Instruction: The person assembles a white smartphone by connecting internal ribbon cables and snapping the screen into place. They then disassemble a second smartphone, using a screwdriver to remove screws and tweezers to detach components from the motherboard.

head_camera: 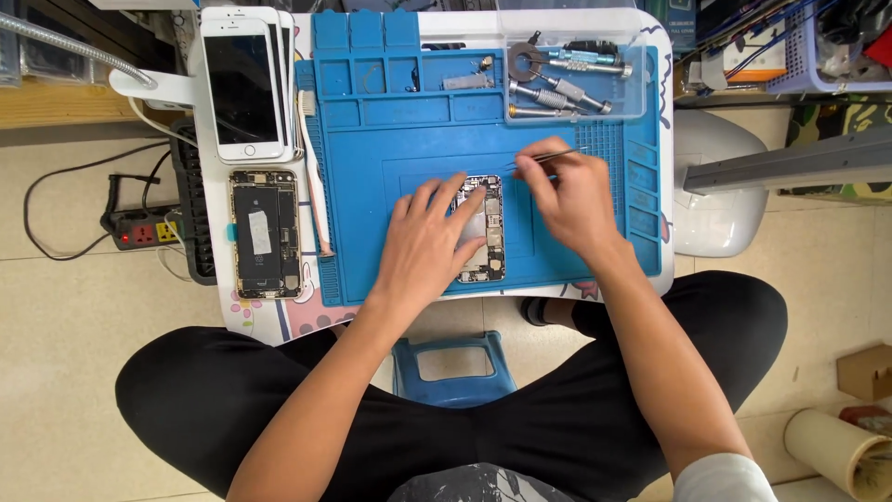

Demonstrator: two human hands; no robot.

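Note:
An opened phone body (pixel 485 232) lies in the middle of a blue work mat (pixel 390 149). My left hand (pixel 423 246) rests flat on it, fingers spread, pressing its left side. My right hand (pixel 569 197) sits just right of the phone and grips thin metal tweezers (pixel 544 158), whose ends point left above the phone's top edge. Part of the phone is hidden under my left fingers.
A second opened phone (pixel 265 232) and a white phone (pixel 242 85) with a dark screen lie left of the mat. A clear tray (pixel 571 79) holds several screwdrivers at the back right. A power strip (pixel 139 228) sits on the floor at left, a blue stool (pixel 453 369) below.

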